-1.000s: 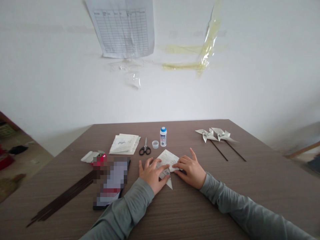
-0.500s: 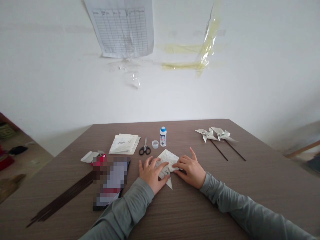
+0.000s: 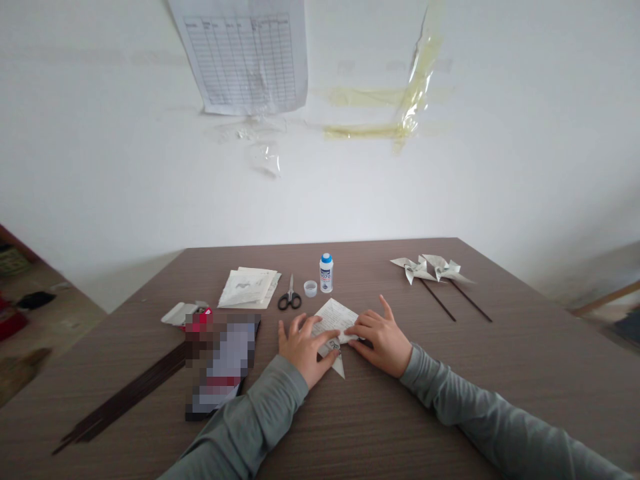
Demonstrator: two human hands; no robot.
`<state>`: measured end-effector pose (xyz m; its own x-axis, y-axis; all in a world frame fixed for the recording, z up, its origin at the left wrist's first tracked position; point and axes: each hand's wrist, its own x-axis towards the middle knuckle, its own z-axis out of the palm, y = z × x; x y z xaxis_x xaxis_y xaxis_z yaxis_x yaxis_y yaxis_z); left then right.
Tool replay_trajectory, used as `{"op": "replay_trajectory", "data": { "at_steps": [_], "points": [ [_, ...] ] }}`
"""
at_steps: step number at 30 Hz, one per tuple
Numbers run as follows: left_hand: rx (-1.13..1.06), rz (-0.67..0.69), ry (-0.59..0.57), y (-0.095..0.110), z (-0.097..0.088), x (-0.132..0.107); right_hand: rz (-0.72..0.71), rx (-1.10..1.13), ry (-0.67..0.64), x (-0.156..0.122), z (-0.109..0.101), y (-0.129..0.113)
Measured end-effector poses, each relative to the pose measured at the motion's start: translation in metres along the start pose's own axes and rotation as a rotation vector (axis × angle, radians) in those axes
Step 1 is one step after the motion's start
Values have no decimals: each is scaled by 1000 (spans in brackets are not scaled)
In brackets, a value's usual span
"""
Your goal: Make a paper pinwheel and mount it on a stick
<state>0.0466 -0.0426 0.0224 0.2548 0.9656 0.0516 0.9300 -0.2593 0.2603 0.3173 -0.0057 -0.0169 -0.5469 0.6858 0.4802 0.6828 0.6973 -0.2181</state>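
A folded piece of printed paper (image 3: 336,316) lies on the table in front of me, with a pointed flap toward my side. My left hand (image 3: 309,348) rests over its left part, fingers spread and pressing it down. At the paper's right edge, my right hand (image 3: 383,341) has thumb and index fingertips closed together on the corner, little finger raised. Behind the paper stands a white glue bottle (image 3: 327,277) with a blue cap. A small clear cup (image 3: 310,289) and black-handled scissors (image 3: 290,298) are to the left of the bottle.
Two paper pinwheels (image 3: 416,269) on dark sticks lie at the back right. On the left are a paper stack (image 3: 246,288), an opened red-and-white box (image 3: 198,319), a bundle of dark sticks (image 3: 130,397) and a blurred-out phone-like object (image 3: 225,363). A wall borders the table's back edge.
My left index finger has shifted slightly over the paper. The right hand and everything else stay where they were.
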Motion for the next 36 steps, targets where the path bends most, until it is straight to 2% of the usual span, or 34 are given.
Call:
{"op": "replay_trajectory", "data": {
  "at_steps": [8,16,24,36],
  "points": [
    [-16,-28,33,-4,5,2,-17,-19,17,-1,0,0],
    [16,-3,14,-4,5,2,-2,-16,-3,1,-3,-4],
    [6,-1,11,-1,-1,0,78,15,-46,5,-11,-13],
    [7,-5,12,-1,1,1,-3,-14,7,1,-2,-2]
  ]
}}
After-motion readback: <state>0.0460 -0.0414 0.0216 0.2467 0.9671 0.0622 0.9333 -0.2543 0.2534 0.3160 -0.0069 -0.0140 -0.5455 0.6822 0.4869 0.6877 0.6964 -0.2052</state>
